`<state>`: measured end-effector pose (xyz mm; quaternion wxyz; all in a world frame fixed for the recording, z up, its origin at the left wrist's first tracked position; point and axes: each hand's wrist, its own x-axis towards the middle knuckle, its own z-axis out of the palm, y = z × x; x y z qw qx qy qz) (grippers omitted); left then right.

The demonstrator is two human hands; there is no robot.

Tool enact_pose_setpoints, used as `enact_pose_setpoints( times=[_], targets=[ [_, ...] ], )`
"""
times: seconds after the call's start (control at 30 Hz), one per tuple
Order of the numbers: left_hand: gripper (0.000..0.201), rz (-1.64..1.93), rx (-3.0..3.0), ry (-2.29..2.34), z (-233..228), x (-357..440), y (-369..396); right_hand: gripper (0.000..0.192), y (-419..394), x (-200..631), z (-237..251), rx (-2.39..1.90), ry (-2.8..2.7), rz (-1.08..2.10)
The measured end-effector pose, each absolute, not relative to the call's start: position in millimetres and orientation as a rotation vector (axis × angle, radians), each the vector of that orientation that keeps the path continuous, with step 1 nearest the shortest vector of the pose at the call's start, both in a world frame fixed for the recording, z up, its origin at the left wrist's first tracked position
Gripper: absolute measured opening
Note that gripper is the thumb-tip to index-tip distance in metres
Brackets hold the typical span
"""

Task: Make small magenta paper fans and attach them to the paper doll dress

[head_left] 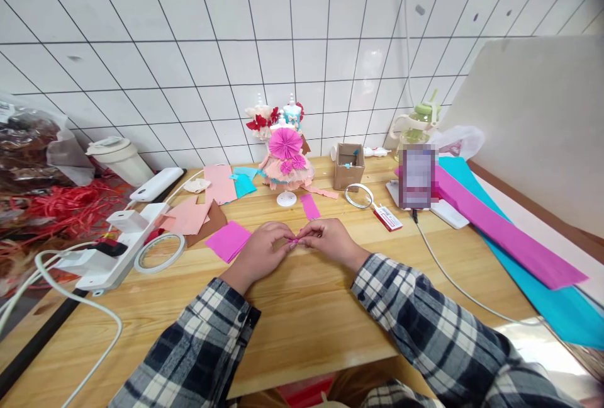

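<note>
My left hand (264, 249) and my right hand (330, 241) meet at the middle of the table, fingertips pinched together. Between them is a small piece of magenta paper (294, 240), mostly covered by the fingers. A stack of magenta paper (228, 241) lies just left of my left hand. Beyond my right hand lies a narrow magenta paper strip (310, 206). Farther back stands a miniature dress form (285, 172) in a peach skirt with pleated magenta paper rosettes, and similar decorated forms (259, 119) are behind it.
Left are a roll of tape (160, 252), a power strip (117, 250) with cables, and peach paper pieces (220, 184). Behind stands a small cardboard box (349, 167). A ring-shaped roll (359, 196), a propped phone (417, 176) and long magenta paper (509, 228) are at right.
</note>
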<state>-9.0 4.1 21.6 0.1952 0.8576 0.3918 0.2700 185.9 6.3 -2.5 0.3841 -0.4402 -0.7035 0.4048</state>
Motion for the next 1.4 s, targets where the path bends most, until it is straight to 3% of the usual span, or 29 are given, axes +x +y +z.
enact_pose_setpoints(
  times=[0.1, 0.27, 0.53, 0.6, 0.73, 0.8, 1.13, 1.4],
  targets=[
    [0.024, 0.772, 2.464, 1.123, 20.0, -9.2, 2.7, 0.008, 5.5, 185.6, -2.3, -1.122, -1.826, 0.99],
    [0.016, 0.803, 2.516, 1.106, 18.3, -9.6, 4.8, 0.01, 3.7, 184.7, -1.3, -1.1, -1.899, 0.869],
    [0.018, 0.75, 2.518, 1.156, 22.3, -11.5, 7.2, 0.012, 5.1, 185.8, -1.4, -1.151, -1.873, 1.03],
    [0.021, 0.751, 2.472, 1.247, 21.9, -13.0, 7.7, 0.016, 7.7, 192.5, 2.3, -1.282, -1.95, 0.872],
    [0.023, 0.829, 2.33, 1.389, 18.5, -14.8, 9.5, 0.028, 13.2, 207.8, 6.7, -1.649, -2.075, 0.261],
    [0.024, 0.856, 2.284, 1.408, 16.1, -14.2, 9.8, 0.033, 14.5, 211.6, 4.7, -1.758, -2.1, 0.156],
    [0.028, 0.94, 1.86, 1.464, 8.0, -6.8, 7.5, 0.015, 17.7, 213.1, 4.4, -1.823, -2.172, 0.342],
    [0.041, 0.971, 1.478, 1.307, 5.6, -4.2, 6.9, 0.03, -0.5, 188.6, 11.9, -1.525, -2.097, 0.598]
  ],
)
